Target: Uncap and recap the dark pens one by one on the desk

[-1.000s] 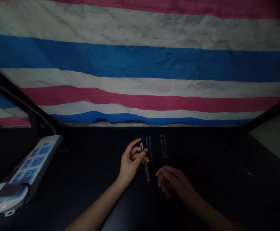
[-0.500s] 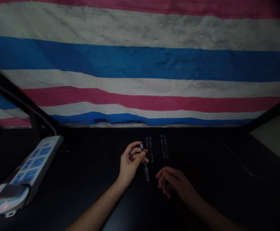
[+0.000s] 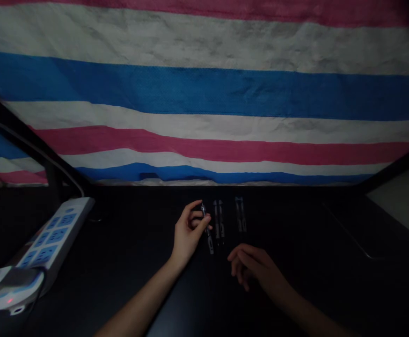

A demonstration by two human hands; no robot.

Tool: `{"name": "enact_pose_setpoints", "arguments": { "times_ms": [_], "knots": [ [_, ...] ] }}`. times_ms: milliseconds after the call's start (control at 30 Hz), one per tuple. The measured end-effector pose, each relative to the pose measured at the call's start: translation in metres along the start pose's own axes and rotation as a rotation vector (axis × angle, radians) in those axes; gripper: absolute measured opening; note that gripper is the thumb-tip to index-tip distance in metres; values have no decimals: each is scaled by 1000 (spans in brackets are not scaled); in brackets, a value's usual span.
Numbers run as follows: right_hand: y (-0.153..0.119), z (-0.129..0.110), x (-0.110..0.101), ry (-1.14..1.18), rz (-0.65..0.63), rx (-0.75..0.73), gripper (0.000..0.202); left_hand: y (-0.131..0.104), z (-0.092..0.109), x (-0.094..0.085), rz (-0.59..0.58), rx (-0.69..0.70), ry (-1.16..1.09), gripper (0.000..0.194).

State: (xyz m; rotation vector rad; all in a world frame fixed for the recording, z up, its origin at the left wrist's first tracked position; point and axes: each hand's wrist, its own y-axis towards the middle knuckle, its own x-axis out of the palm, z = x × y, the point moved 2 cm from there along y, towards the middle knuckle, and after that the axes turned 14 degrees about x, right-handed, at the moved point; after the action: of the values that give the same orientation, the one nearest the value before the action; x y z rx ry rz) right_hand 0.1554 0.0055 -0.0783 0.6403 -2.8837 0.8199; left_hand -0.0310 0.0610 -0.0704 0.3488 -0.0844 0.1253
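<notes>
Far left of the left grip, a white power strip with blue socket faces is lying aslant, carrying a plug and glowing with a red light at its near end. The dark worktop is stretching between strip and grip, its far edge running beyond the grip beneath a striped sheet. The left hand is pinching a slim pen between thumb and fingers, its lower end slanting toward the wearer. Just right of this grip, one pair of pens is lying side by side; farther right, a second pair is lying likewise. Nearer the wearer, the right hand is hovering or resting released, fingers loosely curled. Beyond its right side, a flat dark panel is showing a pale rounded edge. Any pen markings are staying too dim to read.
</notes>
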Motion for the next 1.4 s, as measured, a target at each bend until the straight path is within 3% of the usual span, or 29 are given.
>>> {"name": "enact_pose_setpoints", "arguments": {
  "times_ms": [233, 433, 500, 567, 633, 700, 800, 967, 1067, 1200, 1400],
  "knots": [
    [1, 3, -1, -9, -12, -11, 41, 1, -9, -6, -40, 2, 242, 60],
    [-4, 0, 0, -138, 33, -44, 33, -4, -5, -2, -126, 47, 229, 50],
    [-7, -4, -5, -353, 167, -158, 23, -6, -2, 0, -175, 69, 258, 43],
    [-8, -10, -13, -685, 359, -376, 18, -8, 1, 1, -205, 93, 305, 36],
    [-7, -13, -20, -1057, 484, -622, 31, -11, 4, 3, -195, 114, 348, 30],
    [-2, -12, -26, -1397, 510, -752, 47, -15, 9, 6, -168, 133, 374, 25],
    [6, -10, -30, -1650, 540, -792, 47, -22, 17, 11, -149, 169, 381, 21],
    [9, -8, -25, -1702, 630, -850, 33, -29, 24, 16, -173, 169, 353, 20],
    [9, -8, -23, -1683, 651, -872, 32, -27, 25, 14, -124, 136, 329, 18],
    [7, -13, -24, -1641, 606, -853, 31, -26, 24, 11, -42, 90, 293, 16],
    [3, -19, -20, -1587, 496, -890, 23, -29, 24, 15, -49, 45, 231, 16]
  ]
}}
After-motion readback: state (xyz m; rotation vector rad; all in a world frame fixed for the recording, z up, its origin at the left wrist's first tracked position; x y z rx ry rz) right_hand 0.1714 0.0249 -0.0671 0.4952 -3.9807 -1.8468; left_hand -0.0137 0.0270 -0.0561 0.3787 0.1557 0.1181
